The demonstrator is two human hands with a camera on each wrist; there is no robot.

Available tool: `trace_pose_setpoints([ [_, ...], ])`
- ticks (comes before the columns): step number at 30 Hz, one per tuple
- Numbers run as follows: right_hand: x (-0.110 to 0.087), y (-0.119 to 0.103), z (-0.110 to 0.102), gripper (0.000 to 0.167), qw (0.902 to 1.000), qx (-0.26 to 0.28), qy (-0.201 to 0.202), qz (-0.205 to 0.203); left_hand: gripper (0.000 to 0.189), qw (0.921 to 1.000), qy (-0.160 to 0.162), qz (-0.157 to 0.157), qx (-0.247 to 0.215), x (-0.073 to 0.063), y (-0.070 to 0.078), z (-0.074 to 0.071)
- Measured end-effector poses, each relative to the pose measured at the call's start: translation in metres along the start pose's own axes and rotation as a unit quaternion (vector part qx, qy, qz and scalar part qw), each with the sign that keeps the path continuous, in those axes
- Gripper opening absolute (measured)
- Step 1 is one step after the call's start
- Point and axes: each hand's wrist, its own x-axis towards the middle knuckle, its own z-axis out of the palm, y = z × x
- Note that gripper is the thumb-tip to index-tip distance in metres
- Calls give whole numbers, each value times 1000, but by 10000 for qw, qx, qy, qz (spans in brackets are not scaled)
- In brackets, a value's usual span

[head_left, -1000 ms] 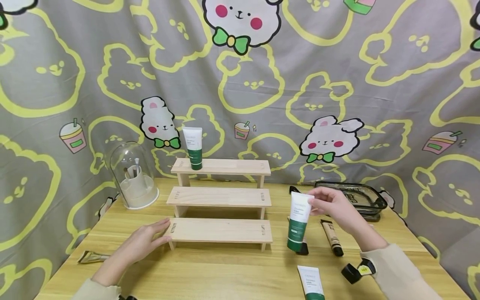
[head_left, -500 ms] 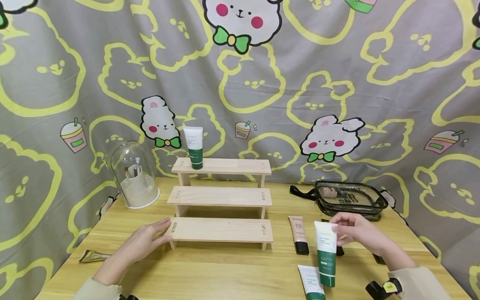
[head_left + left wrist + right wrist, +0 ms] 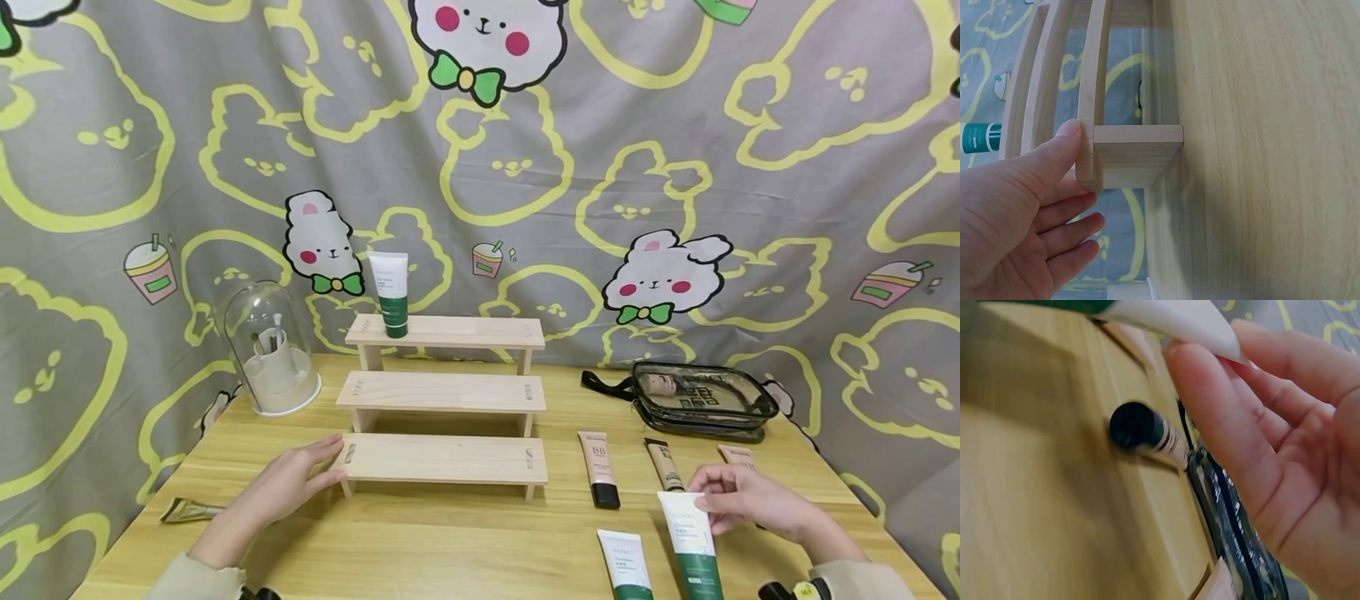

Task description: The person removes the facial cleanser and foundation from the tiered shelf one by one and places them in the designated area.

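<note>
My right hand [image 3: 761, 502] pinches the white flat end of a green-and-white squeeze tube [image 3: 692, 540] between thumb and fingers. The tube hangs green cap end down at the front right, its bottom cut off by the frame. Beside it a matching squeeze tube [image 3: 626, 567] lies on the table. My left hand [image 3: 288, 485] holds the left end of the lowest step of a three-tier wooden display stand [image 3: 442, 458], thumb and index finger on its edge and the other fingers loose in the left wrist view. Another green-and-white tube [image 3: 391, 293] stands on the top step's left end.
Right of the stand lie a BB cream tube [image 3: 598, 467], a beige black-capped tube [image 3: 663, 463] and a pink tube [image 3: 737, 455]. A clear black-edged pouch [image 3: 701, 398] sits behind. At left are a glass dome [image 3: 272, 350] with brushes and a gold item [image 3: 189, 510].
My right hand has carried the tube rightward and toward me, from beside the stand to the front right edge. My left hand stays at the stand.
</note>
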Motion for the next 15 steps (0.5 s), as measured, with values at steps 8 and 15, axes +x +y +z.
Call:
trace_pose_setpoints([
  [8,-7,13,-2,20,9989,165,-365,235,52,10000,-14,-26,-3,1,0,0],
  [15,-9,22,-1,20,9978,165,-545,347,52,10000,-17,-4,11,1,0,0],
])
